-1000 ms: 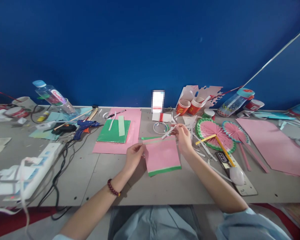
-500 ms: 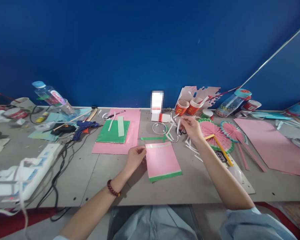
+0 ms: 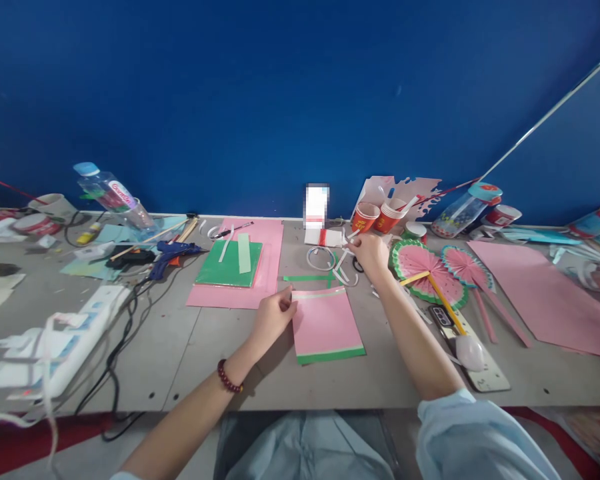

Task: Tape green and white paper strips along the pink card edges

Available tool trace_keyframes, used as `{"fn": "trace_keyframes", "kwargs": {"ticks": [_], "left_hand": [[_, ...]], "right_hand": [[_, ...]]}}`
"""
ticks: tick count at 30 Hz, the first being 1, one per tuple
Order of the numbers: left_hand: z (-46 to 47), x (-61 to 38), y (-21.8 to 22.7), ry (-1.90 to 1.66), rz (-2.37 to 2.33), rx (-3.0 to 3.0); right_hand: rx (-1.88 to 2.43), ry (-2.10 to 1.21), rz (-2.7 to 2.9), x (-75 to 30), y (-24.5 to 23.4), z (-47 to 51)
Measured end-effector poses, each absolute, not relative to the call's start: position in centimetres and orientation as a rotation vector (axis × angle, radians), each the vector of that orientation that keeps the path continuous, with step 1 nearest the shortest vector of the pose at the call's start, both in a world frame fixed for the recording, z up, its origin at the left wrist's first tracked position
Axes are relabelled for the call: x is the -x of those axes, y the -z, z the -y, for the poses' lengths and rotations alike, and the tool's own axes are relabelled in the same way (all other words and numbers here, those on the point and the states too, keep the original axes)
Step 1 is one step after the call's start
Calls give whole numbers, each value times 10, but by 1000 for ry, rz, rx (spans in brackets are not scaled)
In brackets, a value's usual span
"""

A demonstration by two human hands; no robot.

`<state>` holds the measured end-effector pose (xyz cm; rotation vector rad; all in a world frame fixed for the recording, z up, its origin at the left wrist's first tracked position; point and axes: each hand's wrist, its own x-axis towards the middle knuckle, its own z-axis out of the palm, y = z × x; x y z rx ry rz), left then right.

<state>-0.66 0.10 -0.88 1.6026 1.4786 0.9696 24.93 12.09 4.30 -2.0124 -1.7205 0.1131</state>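
A pink paper sheet (image 3: pixel 326 325) with a green strip along its near edge and a pale strip along its far edge lies on the grey table (image 3: pixel 200 360). My left hand (image 3: pixel 275 313) pinches the sheet's far left corner, fingers curled. My right hand (image 3: pixel 371 255) reaches past the sheet to a heap of white paper strips (image 3: pixel 341 265) and a roll of tape (image 3: pixel 321 257); its fingers are closed over the strips. A green strip (image 3: pixel 307 278) lies just beyond the sheet.
Two watermelon paper fans (image 3: pixel 430 273) lie to the right, near a ruler (image 3: pixel 473 353) and a large pink sheet (image 3: pixel 545 300). Red paper cups (image 3: pixel 377 217) stand at the back. A green pad on pink paper (image 3: pixel 230 263), a glue gun (image 3: pixel 173 253), a bottle (image 3: pixel 113 193) and a power strip (image 3: pixel 75 333) lie left.
My right hand went from the sheet's far right corner out to the strips, then drew back a little to the left. My left hand stayed on the sheet's corner.
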Motion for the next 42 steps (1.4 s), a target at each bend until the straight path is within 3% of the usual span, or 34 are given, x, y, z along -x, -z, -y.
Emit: {"fn": "trace_keyframes", "kwargs": {"ticks": [6,11,17,25,30,37,42], "left_hand": [[5,6,4,-1044,-1609,-2109],[8,3,-8,-1016,-1508,-2146],[1,2,-29,-1021,-1336,-2013],[-59,-9,-38,-1342,-1232,-2217],[-79,-12,-50,-1248,-961,-2436],[-73,-15,-61,-1566,-1109,-2369],[-69,-21,-54,-1593,-1095,-2247]], "right_hand": [[1688,-302,2189,-235,-42,-110],[1499,-426,2496,-223,-32,-108],[1415,-535,2437,-230,-35,-113],[1342,-745,2295,-235,-75,-94],[1149,-838,2271,-231,-90,-85],[1175,-887,2188,-227,-101,-76],[1141,-779,2167,-220,-104,-69]]}}
